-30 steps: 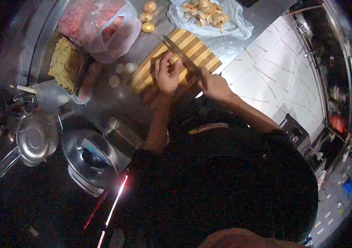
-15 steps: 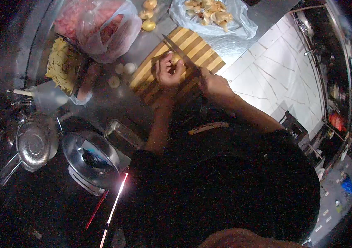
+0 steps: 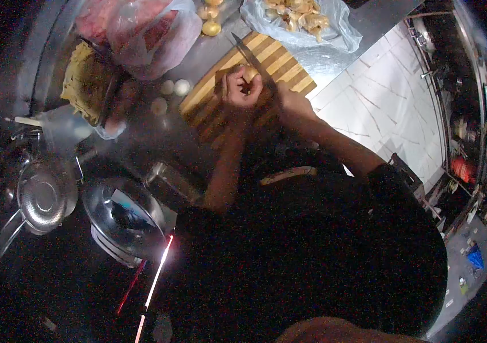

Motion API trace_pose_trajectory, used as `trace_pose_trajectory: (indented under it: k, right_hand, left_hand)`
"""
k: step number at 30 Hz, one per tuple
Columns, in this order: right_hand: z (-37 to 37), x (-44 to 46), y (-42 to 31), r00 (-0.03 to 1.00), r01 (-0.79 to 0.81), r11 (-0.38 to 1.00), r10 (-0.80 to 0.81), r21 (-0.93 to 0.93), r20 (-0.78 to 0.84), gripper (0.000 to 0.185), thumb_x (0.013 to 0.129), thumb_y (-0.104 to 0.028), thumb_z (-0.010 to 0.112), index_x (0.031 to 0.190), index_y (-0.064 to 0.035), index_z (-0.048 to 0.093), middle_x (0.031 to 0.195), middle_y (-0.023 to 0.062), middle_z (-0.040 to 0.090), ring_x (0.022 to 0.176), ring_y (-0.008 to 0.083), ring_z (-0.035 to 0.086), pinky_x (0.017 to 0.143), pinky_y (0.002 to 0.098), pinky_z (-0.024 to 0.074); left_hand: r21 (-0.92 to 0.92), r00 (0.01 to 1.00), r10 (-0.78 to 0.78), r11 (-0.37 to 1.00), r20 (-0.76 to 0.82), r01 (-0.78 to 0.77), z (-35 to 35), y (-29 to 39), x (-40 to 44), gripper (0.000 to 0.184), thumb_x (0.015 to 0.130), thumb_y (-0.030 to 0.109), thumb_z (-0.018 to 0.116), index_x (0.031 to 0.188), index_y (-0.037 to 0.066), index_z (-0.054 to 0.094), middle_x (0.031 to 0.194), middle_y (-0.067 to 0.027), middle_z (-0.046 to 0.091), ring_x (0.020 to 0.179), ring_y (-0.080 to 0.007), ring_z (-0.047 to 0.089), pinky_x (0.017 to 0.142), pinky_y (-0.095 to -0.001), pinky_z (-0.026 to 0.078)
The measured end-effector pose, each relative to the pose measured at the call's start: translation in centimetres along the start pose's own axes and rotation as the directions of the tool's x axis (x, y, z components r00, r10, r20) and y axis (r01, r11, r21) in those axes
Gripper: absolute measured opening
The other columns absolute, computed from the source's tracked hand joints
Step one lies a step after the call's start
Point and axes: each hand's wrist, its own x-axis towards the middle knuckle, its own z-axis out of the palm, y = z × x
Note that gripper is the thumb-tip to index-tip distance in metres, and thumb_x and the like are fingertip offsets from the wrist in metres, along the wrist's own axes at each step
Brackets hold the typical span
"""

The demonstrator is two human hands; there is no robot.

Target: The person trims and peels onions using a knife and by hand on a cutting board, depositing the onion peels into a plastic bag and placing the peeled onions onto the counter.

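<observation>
A striped wooden cutting board [image 3: 289,66] lies on the metal counter. Over it, my left hand [image 3: 239,90] curls its fingers round a yellow-brown onion [image 3: 250,73], which is partly hidden by the fingers. The handle of a long knife [image 3: 250,55] is in my closed right hand [image 3: 296,107]. Its blade reaches across the board towards the far left, passing right beside the onion; whether it touches the onion I cannot tell. Past the board, several onions [image 3: 211,28] sit near a clear plastic bag [image 3: 340,37] holding brown onion skins [image 3: 314,22].
A bag of pinkish meat [image 3: 152,40] stands at the back left, near a yellow layered stack [image 3: 83,74]. White round items [image 3: 181,87] lie left of the board. Lower left are a metal strainer [image 3: 46,191], a steel bowl [image 3: 97,200] and a metal tray [image 3: 172,182].
The view has shifted slightly. Both hands, with the onion and the knife, have moved a little towards the far side of the board. Each grip stays the same.
</observation>
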Motion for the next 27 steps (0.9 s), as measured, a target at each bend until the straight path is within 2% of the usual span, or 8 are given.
trace_pose_trajectory:
  k: [3, 6, 11, 17, 21, 24, 26, 27]
  right_hand:
    - [0.8, 1.5, 1.2, 0.999, 0.026, 0.999, -0.027, -0.042, -0.025, 0.027, 0.086, -0.022, 0.052, 0.099, -0.0023, 0.041, 0.074, 0.028, 0.059, 0.074, 0.048, 0.057, 0.063, 0.0536, 0.0454]
    - [-0.7, 0.3, 1.9, 0.996, 0.087, 0.995, -0.086, -0.053, 0.015, 0.037, 0.086, -0.027, 0.052, 0.111, -0.0034, 0.038, 0.078, 0.0251, 0.063, 0.071, 0.0429, 0.062, 0.061, 0.0525, 0.0492]
    - [-3.4, -1.1, 4.2, 0.945, 0.207, 0.976, -0.219, -0.074, -0.243, 0.029, 0.083, -0.021, 0.056, 0.106, -0.0079, 0.045, 0.064, 0.0231, 0.059, 0.065, 0.0427, 0.06, 0.059, 0.0532, 0.0478]
    - [-4.4, -1.0, 3.9, 0.898, 0.297, 0.955, -0.27, 0.027, -0.348, 0.039, 0.078, -0.011, 0.058, 0.114, -0.0097, 0.044, 0.075, 0.023, 0.06, 0.071, 0.0421, 0.06, 0.062, 0.0504, 0.0486]
    - [-5.6, -1.4, 3.7, 0.894, 0.29, 0.957, -0.267, 0.012, -0.36, 0.04, 0.083, -0.009, 0.051, 0.122, -0.0086, 0.044, 0.088, 0.0247, 0.061, 0.079, 0.0428, 0.06, 0.067, 0.0478, 0.0483]
    - [-5.7, -0.1, 5.5, 0.908, 0.23, 0.968, -0.177, 0.099, -0.379, 0.038, 0.087, -0.012, 0.045, 0.124, -0.0093, 0.047, 0.079, 0.0195, 0.061, 0.07, 0.0331, 0.062, 0.066, 0.0433, 0.0485]
    - [-6.8, 0.7, 6.0, 0.95, 0.157, 0.936, -0.056, 0.315, -0.308, 0.036, 0.087, -0.014, 0.045, 0.122, -0.0095, 0.049, 0.074, 0.0144, 0.06, 0.063, 0.0252, 0.06, 0.065, 0.0405, 0.0485]
    - [-7.8, 0.5, 5.1, 0.943, 0.15, 0.921, -0.024, 0.36, -0.331, 0.036, 0.092, -0.031, 0.044, 0.12, -0.0086, 0.051, 0.068, 0.0072, 0.054, 0.058, 0.0168, 0.051, 0.064, 0.0366, 0.0459]
  left_hand:
    - [0.053, 1.0, -0.008, 0.999, 0.022, 0.007, -0.1, 1.2, 0.5, 0.032, 0.07, 0.021, 0.076, 0.093, 0.005, 0.06, 0.073, -0.0069, 0.056, 0.067, -0.0185, 0.055, 0.064, -0.0339, 0.047]
    - [0.016, 0.98, -0.115, 0.993, 0.164, 0.113, -1.6, 3.5, 1.7, 0.029, 0.076, 0.02, 0.072, 0.099, 0.006, 0.06, 0.094, -0.0107, 0.06, 0.078, -0.0214, 0.056, 0.071, -0.0323, 0.046]
    - [-0.018, 0.917, 0.092, 0.996, 0.388, -0.092, -3.4, 2.9, 2.2, 0.046, 0.081, 0.01, 0.062, 0.126, 0.008, 0.05, 0.102, -0.0129, 0.057, 0.093, -0.0336, 0.054, 0.092, -0.0395, 0.041]
    - [0.367, 0.762, 0.103, 0.83, 0.639, -0.42, -4.0, 4.5, 4.3, 0.051, 0.071, 0.005, 0.066, 0.119, 0.009, 0.049, 0.105, -0.0128, 0.053, 0.104, -0.0352, 0.048, 0.092, -0.0435, 0.039]
    - [0.249, 0.748, 0.065, 0.921, 0.66, -0.3, -3.4, 2.6, 5.0, 0.045, 0.072, 0.01, 0.069, 0.114, 0.01, 0.05, 0.105, -0.0123, 0.058, 0.097, -0.0324, 0.054, 0.085, -0.0396, 0.043]
    - [0.017, 0.859, -0.055, 0.998, 0.509, 0.054, -2.1, 3.0, 5.2, 0.043, 0.078, 0.014, 0.068, 0.116, 0.009, 0.049, 0.107, -0.0114, 0.059, 0.095, -0.0267, 0.058, 0.082, -0.0367, 0.046]
    - [-0.298, 0.799, -0.251, 0.833, 0.546, 0.465, -0.8, 4.8, 6.0, 0.039, 0.084, 0.012, 0.064, 0.12, 0.009, 0.049, 0.107, -0.0068, 0.058, 0.096, -0.0185, 0.057, 0.077, -0.0313, 0.049]
    - [-0.45, 0.749, -0.321, 0.641, 0.58, 0.623, -0.2, 6.0, 6.6, 0.037, 0.084, 0.01, 0.064, 0.119, 0.009, 0.051, 0.104, -0.005, 0.058, 0.094, -0.0161, 0.057, 0.075, -0.0292, 0.049]
